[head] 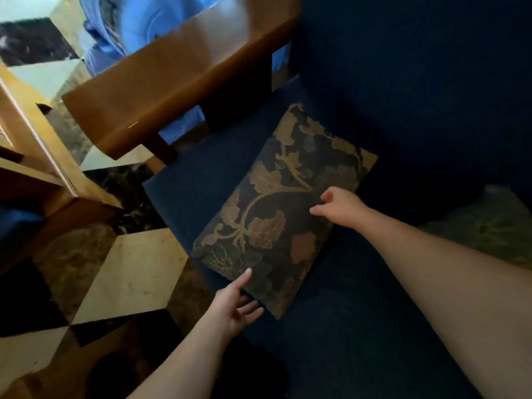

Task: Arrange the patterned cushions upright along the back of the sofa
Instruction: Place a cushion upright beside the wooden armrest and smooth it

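Note:
A dark cushion with a gold floral pattern lies flat on the blue sofa seat, near the wooden armrest. My left hand is open, fingers spread, at the cushion's near corner, with one fingertip touching its edge. My right hand hovers over the cushion's right side with fingers loosely curled, holding nothing. A second, greenish patterned cushion lies at the right edge of the view, partly behind my right forearm. The sofa's dark blue back rises behind the cushions.
A broad wooden armrest borders the seat at the left. Beyond it are light blue fabric and a wooden furniture piece. The floor has dark and pale marble tiles.

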